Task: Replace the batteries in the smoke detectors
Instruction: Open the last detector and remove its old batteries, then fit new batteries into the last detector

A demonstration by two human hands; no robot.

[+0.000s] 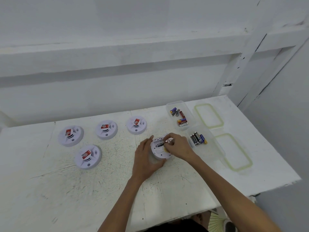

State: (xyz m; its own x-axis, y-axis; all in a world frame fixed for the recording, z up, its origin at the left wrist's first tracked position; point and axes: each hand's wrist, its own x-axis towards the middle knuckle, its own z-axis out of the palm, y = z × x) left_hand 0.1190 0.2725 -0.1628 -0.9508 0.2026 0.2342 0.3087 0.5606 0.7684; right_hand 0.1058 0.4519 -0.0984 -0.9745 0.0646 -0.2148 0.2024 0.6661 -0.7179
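A white smoke detector [159,152] lies upside down on the table, its battery bay facing up. My left hand [145,158] grips its left side and front rim. My right hand [177,146] pinches a dark battery [160,143] over the bay, the battery's left end down in the compartment. Several other white detectors with red labels lie face up to the left, such as one [136,125] near the middle and one [88,156] nearer me.
Two clear plastic boxes stand at the right: the far box [190,114] and the near box [210,139], each with several batteries. Their green-rimmed lids [209,118] [234,151] lie beside them. The table's right edge [284,164] is close by.
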